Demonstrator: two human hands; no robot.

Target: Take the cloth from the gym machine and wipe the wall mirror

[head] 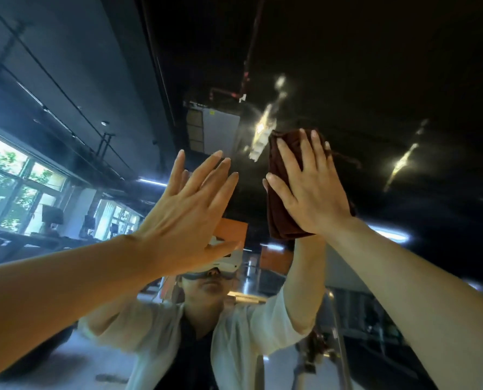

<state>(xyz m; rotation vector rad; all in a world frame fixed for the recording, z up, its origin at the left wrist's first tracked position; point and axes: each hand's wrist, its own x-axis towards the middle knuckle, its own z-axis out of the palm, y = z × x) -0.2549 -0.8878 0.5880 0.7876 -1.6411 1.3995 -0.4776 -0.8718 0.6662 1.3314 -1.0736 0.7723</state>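
The wall mirror fills the view, showing a dark ceiling and my own reflection. A folded dark brown cloth lies flat against the glass high up, right of centre. My right hand presses on it with straight, spread fingers. My left hand is raised beside it on the left, fingers straight and spread, palm toward the glass and meeting its reflection; it holds nothing.
Reflected in the mirror are ceiling lights, a ceiling unit, windows at the left and gym equipment lower down. A person in a white shirt with a headset is reflected below my hands.
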